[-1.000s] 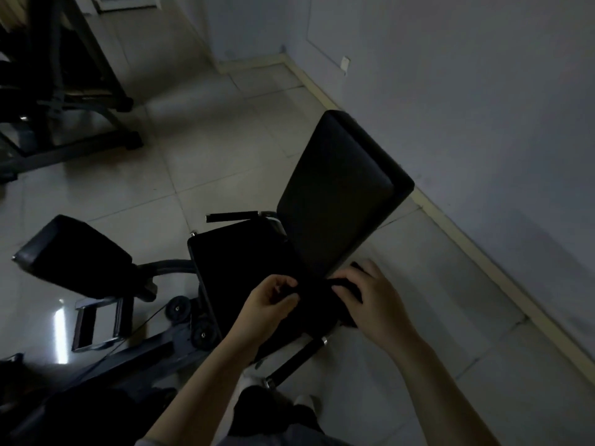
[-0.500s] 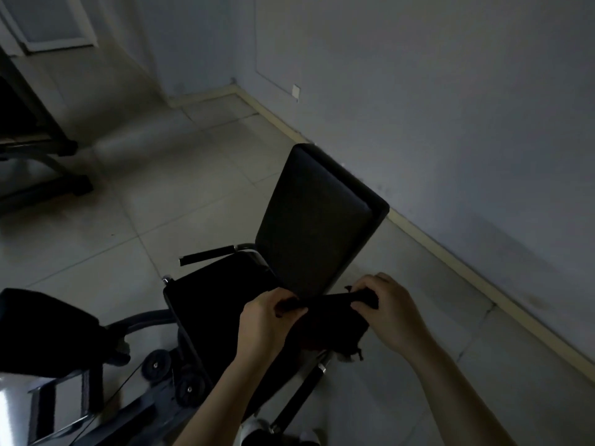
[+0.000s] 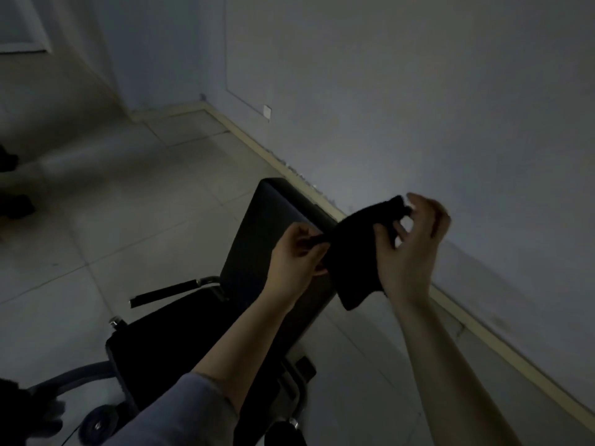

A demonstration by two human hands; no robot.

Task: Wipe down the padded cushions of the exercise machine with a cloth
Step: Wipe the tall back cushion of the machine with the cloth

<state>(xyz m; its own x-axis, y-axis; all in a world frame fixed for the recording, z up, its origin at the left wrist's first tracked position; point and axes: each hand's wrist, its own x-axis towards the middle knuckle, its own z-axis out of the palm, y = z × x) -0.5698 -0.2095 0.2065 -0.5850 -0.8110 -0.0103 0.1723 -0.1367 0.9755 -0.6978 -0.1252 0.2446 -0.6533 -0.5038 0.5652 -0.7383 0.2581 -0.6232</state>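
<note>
Holding dark cloth [image 3: 351, 252] up in air above backrest cushion [image 3: 273, 233], nothing wiped yet. Left hand [image 3: 296, 262] pinching one corner; right hand [image 3: 412, 249] pinching opposite top edge, other fingers spread loose. Cloth looking black, small, drooping to point below. I'm judging it light, soft, limp, not slippery: bunching it into palm should be suiting wiping better. Seat cushion [image 3: 167, 346] sitting below backrest.
</note>
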